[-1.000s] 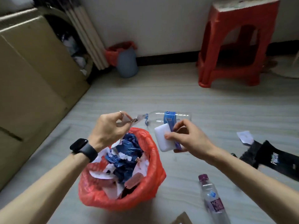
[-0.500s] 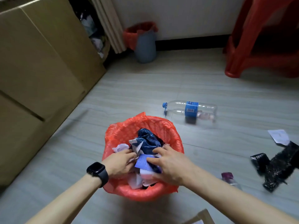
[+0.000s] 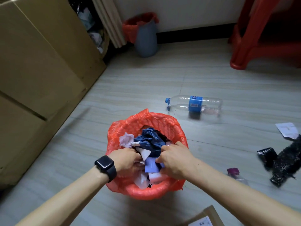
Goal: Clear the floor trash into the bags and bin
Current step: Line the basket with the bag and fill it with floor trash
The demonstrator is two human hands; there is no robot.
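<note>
Red-bagged round bin [image 3: 147,192] nearly full; left hand [image 3: 126,160], right hand [image 3: 175,160] clutch crumpled paper trash [image 3: 151,165] inside. Beyond bin: 1 clear plastic bottle [image 3: 195,104] unpicked.

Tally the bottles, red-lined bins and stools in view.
Bottles: 2, the clear blue-label bottle and the purple-capped bottle
Red-lined bins: 2, the near bin and the far bin
Stools: 1, the red stool
Total: 5

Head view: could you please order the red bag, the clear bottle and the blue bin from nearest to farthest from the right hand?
1. Red bag: the right hand is inside it.
2. Clear bottle: lying on the floor beyond.
3. Blue bin: by the far wall.
</note>
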